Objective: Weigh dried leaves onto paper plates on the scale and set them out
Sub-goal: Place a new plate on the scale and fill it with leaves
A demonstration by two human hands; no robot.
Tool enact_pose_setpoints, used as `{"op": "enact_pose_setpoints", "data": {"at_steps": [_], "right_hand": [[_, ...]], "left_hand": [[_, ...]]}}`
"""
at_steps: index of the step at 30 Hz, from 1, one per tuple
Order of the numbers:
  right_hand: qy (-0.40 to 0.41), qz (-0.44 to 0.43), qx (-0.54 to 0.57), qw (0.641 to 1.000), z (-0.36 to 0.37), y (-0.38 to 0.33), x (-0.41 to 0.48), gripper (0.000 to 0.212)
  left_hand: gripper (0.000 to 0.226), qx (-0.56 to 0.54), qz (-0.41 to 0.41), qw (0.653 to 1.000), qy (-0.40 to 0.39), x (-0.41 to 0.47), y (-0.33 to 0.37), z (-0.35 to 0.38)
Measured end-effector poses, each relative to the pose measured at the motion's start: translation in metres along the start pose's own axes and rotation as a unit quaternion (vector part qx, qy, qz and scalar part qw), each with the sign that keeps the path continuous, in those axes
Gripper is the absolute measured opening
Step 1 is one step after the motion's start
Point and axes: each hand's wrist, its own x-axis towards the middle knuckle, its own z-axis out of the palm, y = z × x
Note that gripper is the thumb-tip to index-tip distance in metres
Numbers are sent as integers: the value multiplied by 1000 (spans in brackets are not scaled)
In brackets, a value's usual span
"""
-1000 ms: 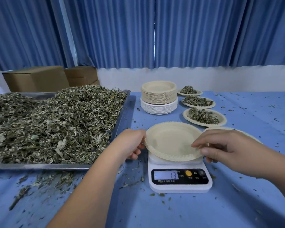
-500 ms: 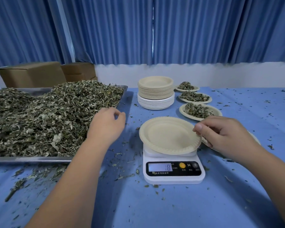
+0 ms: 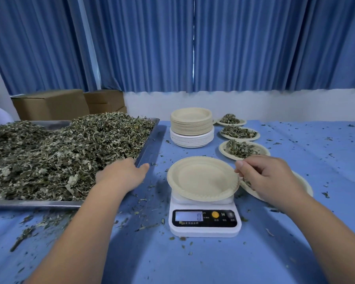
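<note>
Paper plate (image 3: 201,177) sits empty on the white scale (image 3: 204,229), display reading 0, out in the middle of the blue counter (image 3: 193,263). Right hand (image 3: 268,177) pinches the plate's right rim with curled fingers and covers most of another plate (image 3: 304,185) with leaves just beside the scale. Left hand (image 3: 121,175) is open, fingers loosely spread, over the dried leaves (image 3: 59,156) at the right edge of the metal tray (image 3: 151,147). Behind the scale there's a stack of plates (image 3: 191,124), with three filled plates (image 3: 240,149) in a row to its right.
</note>
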Motion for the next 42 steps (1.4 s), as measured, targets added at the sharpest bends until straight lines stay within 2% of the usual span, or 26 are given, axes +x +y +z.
{"op": "enact_pose_setpoints", "data": {"at_steps": [3, 4, 8, 11, 13, 15, 17, 21, 23, 28, 34, 40, 42], "right_hand": [[-1, 1, -8, 1000, 0, 2, 0, 36], [-1, -2, -9, 1000, 0, 2, 1, 40], [3, -6, -16, 1000, -2, 2, 1, 42], [4, 2, -21, 1000, -2, 3, 1, 34], [8, 2, -20, 1000, -3, 3, 0, 34], [10, 2, -18, 1000, -3, 2, 0, 34], [14, 6, -17, 1000, -2, 3, 0, 34], [12, 21, -9, 1000, -1, 5, -1, 35], [19, 26, 0, 999, -1, 5, -1, 36], [26, 35, 11, 999, -1, 6, -1, 34], [22, 35, 25, 999, 0, 7, -2, 35], [25, 36, 11, 999, 0, 7, -1, 36], [25, 38, 5, 999, 0, 8, -1, 36]], "left_hand": [[70, -31, -11, 997, -75, -5, -9, 8], [69, -23, -8, 997, -78, -7, -12, 8], [55, 8, 10, 1000, 5, -15, -19, 1], [57, 35, 14, 998, 53, -24, -26, -6], [67, 63, 6, 998, 21, -30, -29, -7], [76, 56, 1, 997, -43, -34, -30, -3], [74, 75, 12, 996, -56, -40, -28, 4], [50, 129, 50, 990, 40, -48, -24, 14], [45, 132, 65, 986, 77, -51, -26, 14], [44, 115, 93, 982, 119, -48, -36, 11], [54, 72, 119, 985, 97, -35, -44, 1], [38, -52, 118, 989, 77, -20, -51, -12], [33, -62, 122, 987, 88, -16, -53, -15]]}}
